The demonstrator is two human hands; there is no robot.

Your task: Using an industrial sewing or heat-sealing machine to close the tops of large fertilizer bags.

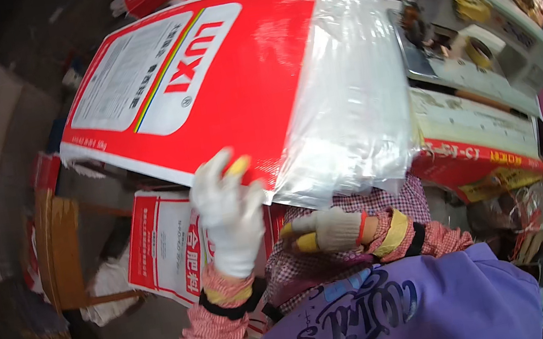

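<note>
A stack of red-and-white printed bags (243, 75) lies flat in front of me, with clear plastic liners (350, 87) spreading out of their right ends. My left hand (228, 211), in a white glove with a yellow-wrapped finger, is at the stack's near edge. Its fingers are apart, over the top bag's border, and slightly blurred. Close to my lap, below the liners, is my right hand (337, 230) in a grey glove with yellow fingertips. Its fingers point left and are bent together; whatever they may hold is hidden.
To the right stands a pale sewing machine (494, 17) with yellow tape rolls on it. Below it is a white-topped surface (468, 126) with a red printed side. A wooden stool (59, 250) is at the left. Another printed bag (163, 245) hangs under the stack.
</note>
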